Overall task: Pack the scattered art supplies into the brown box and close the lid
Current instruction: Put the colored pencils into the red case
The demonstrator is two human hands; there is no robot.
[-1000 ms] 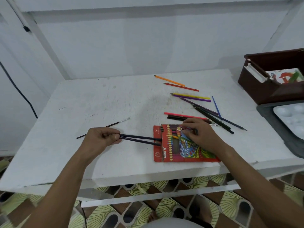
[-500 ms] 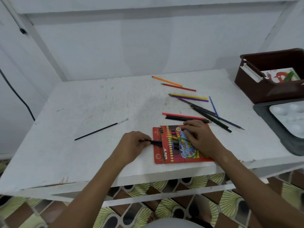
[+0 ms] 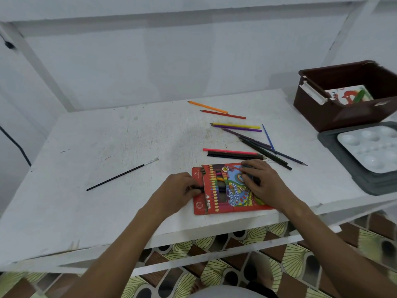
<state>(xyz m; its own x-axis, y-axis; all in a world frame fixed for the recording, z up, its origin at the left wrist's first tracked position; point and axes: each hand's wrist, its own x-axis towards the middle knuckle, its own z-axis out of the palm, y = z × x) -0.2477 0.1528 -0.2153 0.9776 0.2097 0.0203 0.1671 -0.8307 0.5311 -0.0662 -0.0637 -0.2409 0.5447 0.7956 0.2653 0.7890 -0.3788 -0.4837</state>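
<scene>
Left hand (image 3: pixel 179 190) pinches the butt ends of dark pencils (image 3: pixel 198 187) at the open left edge of the red pencil packet (image 3: pixel 223 203); most of their length sits inside the packet. Right hand (image 3: pixel 261 182) lies on top of the packet, fingers bent and pressing down on its printed face; packet lies flat near the front edge of the white table (image 3: pixel 107 211). Black paintbrush (image 3: pixel 122 174) lies alone to the left, well apart. Beyond the packet, loose coloured pencils (image 3: pixel 247 143) lie scattered. Far right, brown box (image 3: pixel 335 117) stands open with a printed booklet inside. White paint palette (image 3: pixel 373 152) rests on a grey lid (image 3: pixel 335 153) just in front of the box
</scene>
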